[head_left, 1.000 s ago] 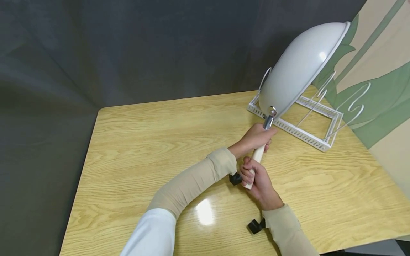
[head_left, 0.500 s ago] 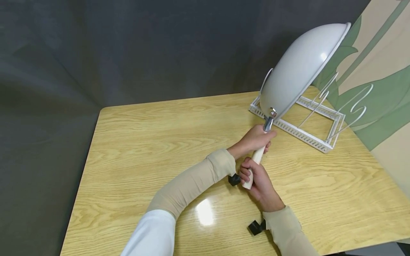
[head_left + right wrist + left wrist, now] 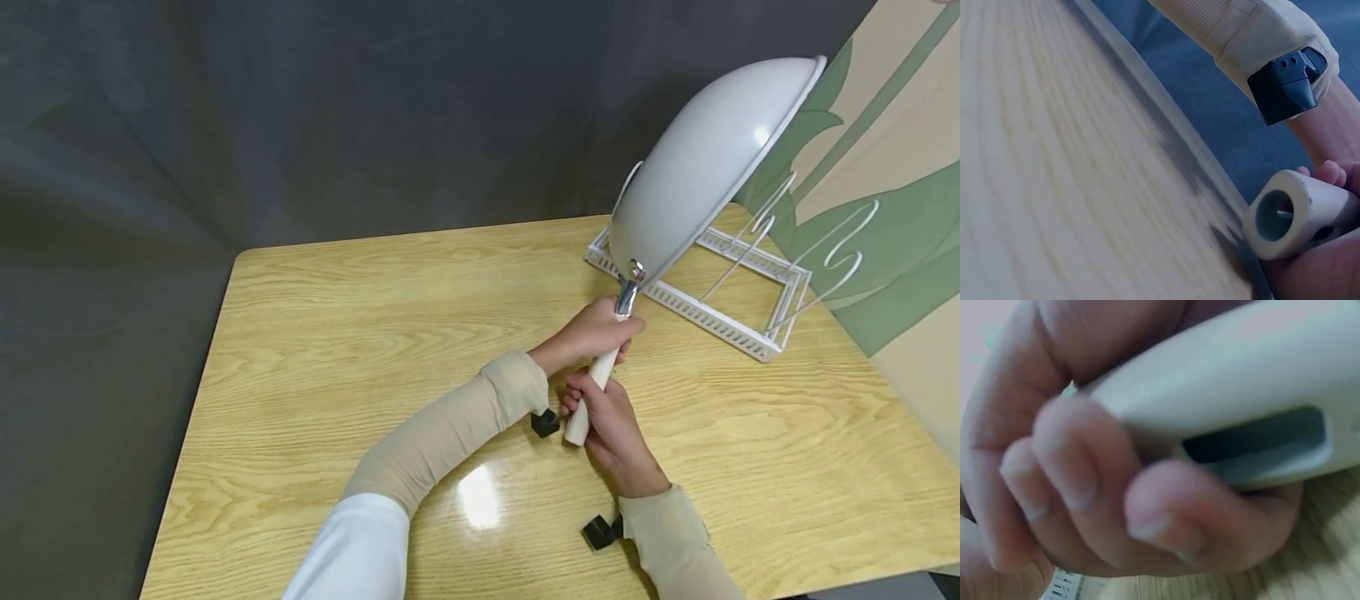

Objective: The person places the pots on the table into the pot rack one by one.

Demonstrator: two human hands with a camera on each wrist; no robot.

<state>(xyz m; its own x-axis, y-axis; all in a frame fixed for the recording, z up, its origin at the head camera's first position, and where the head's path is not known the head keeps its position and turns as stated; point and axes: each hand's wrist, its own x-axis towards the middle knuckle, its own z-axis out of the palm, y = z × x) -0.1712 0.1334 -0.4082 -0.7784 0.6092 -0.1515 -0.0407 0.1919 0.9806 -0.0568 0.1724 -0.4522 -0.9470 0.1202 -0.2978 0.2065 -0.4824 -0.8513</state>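
A large white wok (image 3: 697, 158) stands tilted on edge in a white wire rack (image 3: 712, 321), its rounded outside toward the left. Its pale handle (image 3: 600, 371), joined by a metal ferrule (image 3: 626, 298), slopes down toward me. My left hand (image 3: 592, 332) grips the handle just below the metal. Lower down, my right hand (image 3: 611, 425) holds it near its end. In the left wrist view, curled fingers (image 3: 1166, 506) wrap the handle (image 3: 1222, 387) beside a dark slot. The right wrist view shows the handle's hollow end (image 3: 1300, 212); much of that hand is out of frame.
The rack's curled wire dividers (image 3: 843, 250) rise at the right. A dark curtain (image 3: 412, 117) hangs behind the wooden table (image 3: 360, 333). Black wrist devices (image 3: 545, 423) sit by both cuffs. A leaf-patterned wall covering (image 3: 892, 242) borders the table on the right.
The wok handle has shifted slightly downward, its metal joint a little lower. The right hand's fingers lie less far over the handle, and more of its end shows. The head view has drifted slightly.
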